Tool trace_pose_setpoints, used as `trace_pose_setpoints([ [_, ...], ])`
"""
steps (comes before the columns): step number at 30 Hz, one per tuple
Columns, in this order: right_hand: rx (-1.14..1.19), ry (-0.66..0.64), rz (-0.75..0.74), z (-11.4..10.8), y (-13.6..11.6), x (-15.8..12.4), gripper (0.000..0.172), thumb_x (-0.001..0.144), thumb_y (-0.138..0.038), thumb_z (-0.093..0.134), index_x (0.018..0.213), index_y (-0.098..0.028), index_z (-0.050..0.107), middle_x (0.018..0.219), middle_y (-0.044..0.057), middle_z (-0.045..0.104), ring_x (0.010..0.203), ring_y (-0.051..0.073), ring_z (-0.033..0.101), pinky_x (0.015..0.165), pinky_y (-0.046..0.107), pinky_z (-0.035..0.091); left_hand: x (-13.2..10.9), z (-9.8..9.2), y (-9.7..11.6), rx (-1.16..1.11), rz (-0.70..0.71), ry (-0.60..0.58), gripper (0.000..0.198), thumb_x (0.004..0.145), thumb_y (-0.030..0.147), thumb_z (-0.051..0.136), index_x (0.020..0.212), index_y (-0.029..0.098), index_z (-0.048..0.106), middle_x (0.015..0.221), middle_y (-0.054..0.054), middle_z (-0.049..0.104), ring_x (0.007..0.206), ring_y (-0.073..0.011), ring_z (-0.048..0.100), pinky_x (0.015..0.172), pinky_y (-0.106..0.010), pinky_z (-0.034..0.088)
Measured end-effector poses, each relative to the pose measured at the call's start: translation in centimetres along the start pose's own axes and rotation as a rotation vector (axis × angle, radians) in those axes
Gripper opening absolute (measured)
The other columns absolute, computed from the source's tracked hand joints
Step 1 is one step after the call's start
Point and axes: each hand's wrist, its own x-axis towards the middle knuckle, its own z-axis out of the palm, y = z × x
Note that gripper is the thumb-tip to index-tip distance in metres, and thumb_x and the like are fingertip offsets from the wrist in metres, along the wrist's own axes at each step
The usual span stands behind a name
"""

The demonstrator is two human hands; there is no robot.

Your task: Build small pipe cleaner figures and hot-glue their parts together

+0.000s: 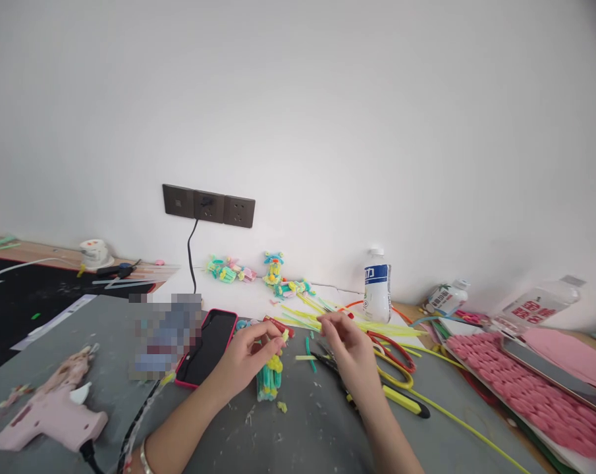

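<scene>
My left hand (251,352) is closed, thumb and forefinger pinched at a small pale-yellow fuzzy piece (284,335). Just below its fingertips, a teal-and-yellow pipe-cleaner bundle (269,383) stands on the grey mat (298,438). To the right, my right hand (350,352) hovers with fingers curled and the thumb tip against them; anything between them is too small to make out. Scissors (322,359) with dark blades lie partly under that hand. A yellow-handled cutter (404,400) rests beside it. Short teal pipe-cleaner pieces (310,352) lie between the hands.
A pink glue gun (55,418) and a red-edged phone (209,345) lie on the left. Finished pipe-cleaner figures (274,270) are along the wall. Yellow pipe cleaners (386,327), a white bottle (377,289) and a pink woven item (539,388) occupy the right.
</scene>
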Motion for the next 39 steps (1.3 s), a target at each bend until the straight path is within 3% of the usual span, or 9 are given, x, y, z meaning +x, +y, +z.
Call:
trace_pose_setpoints([
  [3, -0.330, -0.009, 0.132, -2.6, 1.3, -2.9, 0.033, 0.084, -0.053, 0.051, 0.077, -0.022, 0.057, 0.069, 0.002, 0.060, 0.060, 0.019, 0.054, 0.058, 0.029, 0.043, 0.1, -0.1, -0.2, 0.010, 0.036, 0.012, 0.033, 0.089, 0.048, 0.054, 0.076, 0.018, 0.059, 0.073, -0.001, 0.052, 0.068, -0.0141, 0.051, 0.061, -0.024, 0.041],
  [6, -0.574, 0.146, 0.246, -4.0, 3.4, -6.9, 0.036, 0.077, -0.060, 0.053, 0.074, -0.024, 0.053, 0.061, 0.002, 0.056, 0.055, 0.022, 0.055, 0.051, 0.031, 0.044, 0.2, -0.1, -0.4, 0.076, 0.067, 0.010, 0.031, 0.090, 0.046, 0.053, 0.075, 0.019, 0.058, 0.070, 0.000, 0.049, 0.063, -0.0125, 0.047, 0.057, -0.023, 0.038],
  [11, -0.690, 0.179, 0.197, -3.9, 5.3, -11.1, 0.034, 0.081, -0.059, 0.052, 0.076, -0.026, 0.051, 0.078, 0.004, 0.065, 0.071, 0.024, 0.065, 0.056, 0.030, 0.048, 0.4, 0.1, -0.4, 0.247, 0.161, 0.018, 0.029, 0.090, 0.042, 0.053, 0.073, 0.019, 0.059, 0.066, 0.001, 0.051, 0.055, -0.0111, 0.041, 0.051, -0.023, 0.033],
  [20, -0.436, 0.189, 0.183, -5.9, 3.6, -11.7, 0.040, 0.085, -0.061, 0.052, 0.072, -0.023, 0.048, 0.064, -0.002, 0.051, 0.058, 0.016, 0.051, 0.054, 0.024, 0.044, 0.4, -0.1, -0.3, 0.279, 0.197, 0.020, 0.030, 0.091, 0.041, 0.051, 0.071, 0.019, 0.055, 0.065, 0.002, 0.048, 0.055, -0.0106, 0.042, 0.052, -0.021, 0.034],
  [24, -0.321, 0.252, 0.120, -7.4, 1.1, -11.5, 0.039, 0.090, -0.058, 0.047, 0.084, -0.022, 0.059, 0.085, 0.006, 0.063, 0.079, 0.021, 0.060, 0.072, 0.028, 0.051, 0.5, 0.0, -0.2, 0.240, 0.184, 0.027, 0.029, 0.090, 0.042, 0.052, 0.073, 0.019, 0.057, 0.069, 0.001, 0.051, 0.058, -0.0116, 0.044, 0.054, -0.021, 0.036],
  [29, -0.054, 0.224, 0.289, -7.5, 0.0, -12.0, 0.049, 0.088, -0.060, 0.050, 0.112, -0.020, 0.065, 0.120, 0.012, 0.069, 0.115, 0.031, 0.062, 0.092, 0.035, 0.053, 0.4, -0.1, -0.1, 0.212, 0.204, 0.027, 0.029, 0.091, 0.041, 0.052, 0.074, 0.018, 0.059, 0.072, 0.001, 0.052, 0.057, -0.0106, 0.042, 0.052, -0.021, 0.033],
  [32, -0.027, 0.203, 0.330, -6.9, 0.2, -12.6, 0.050, 0.086, -0.059, 0.055, 0.117, -0.022, 0.065, 0.128, 0.011, 0.066, 0.122, 0.032, 0.059, 0.095, 0.035, 0.053, 0.4, -0.1, 0.1, 0.211, 0.216, 0.018, 0.030, 0.092, 0.040, 0.053, 0.072, 0.018, 0.057, 0.071, 0.001, 0.049, 0.058, -0.0105, 0.042, 0.052, -0.021, 0.032],
  [35, -0.030, 0.126, 0.352, -5.8, 0.1, -12.8, 0.052, 0.080, -0.058, 0.065, 0.117, -0.022, 0.063, 0.121, 0.010, 0.070, 0.113, 0.030, 0.064, 0.092, 0.032, 0.054, 0.2, 0.0, 0.1, 0.193, 0.226, 0.006, 0.029, 0.092, 0.040, 0.052, 0.072, 0.018, 0.057, 0.072, 0.001, 0.049, 0.061, -0.0114, 0.045, 0.055, -0.022, 0.036],
  [39, 0.020, 0.078, 0.343, -3.9, -0.6, -12.2, 0.040, 0.081, -0.059, 0.063, 0.097, -0.022, 0.061, 0.093, 0.008, 0.073, 0.097, 0.025, 0.068, 0.086, 0.028, 0.054, 0.0, 0.1, -0.2, 0.160, 0.242, -0.022, 0.029, 0.093, 0.041, 0.052, 0.074, 0.019, 0.057, 0.075, -0.002, 0.053, 0.070, -0.0141, 0.052, 0.064, -0.024, 0.044],
])
